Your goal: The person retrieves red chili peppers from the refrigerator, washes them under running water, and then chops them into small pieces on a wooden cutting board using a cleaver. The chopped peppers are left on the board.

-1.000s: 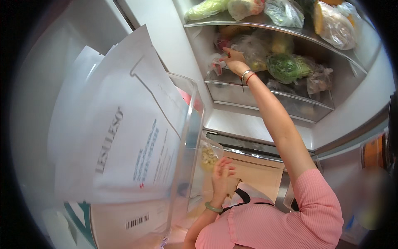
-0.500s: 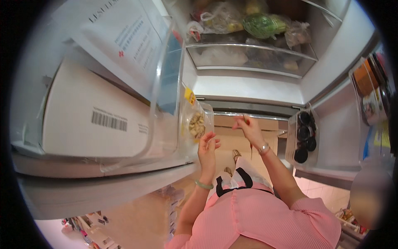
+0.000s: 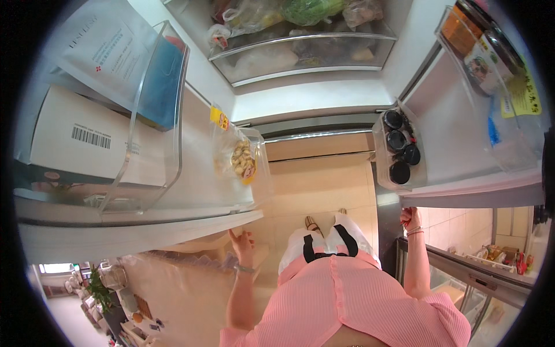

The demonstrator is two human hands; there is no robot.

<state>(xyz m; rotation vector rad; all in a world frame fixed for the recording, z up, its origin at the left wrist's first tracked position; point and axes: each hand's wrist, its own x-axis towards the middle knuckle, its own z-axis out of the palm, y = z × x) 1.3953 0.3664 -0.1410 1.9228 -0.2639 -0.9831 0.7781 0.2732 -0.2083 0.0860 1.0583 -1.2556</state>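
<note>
Two fridge doors stand wide on either side of me. My left hand (image 3: 243, 244) is at the lower edge of the left fridge door (image 3: 173, 229); its index finger is stretched up to that edge, the other fingers are loosely bent, and it holds nothing I can see. My right hand (image 3: 410, 218) is just below the edge of the right fridge door (image 3: 468, 198), with its fingers curled closed. A small dark reddish bit shows at those fingers, too small to name. Whether the right fingers grip the door is hidden.
On the left door are a white box (image 3: 87, 130), a white pouch (image 3: 107, 43) and a bag of pale nuts (image 3: 243, 159). Black-lidded jars (image 3: 396, 140) and sauce jars (image 3: 485, 63) fill right-door bins. Bagged vegetables (image 3: 312, 10) lie above a clear drawer (image 3: 306, 55).
My hands have parted from the middle: the left moved down and left to the left door's edge, the right moved right and down to the right door's edge. The view has shifted back.
</note>
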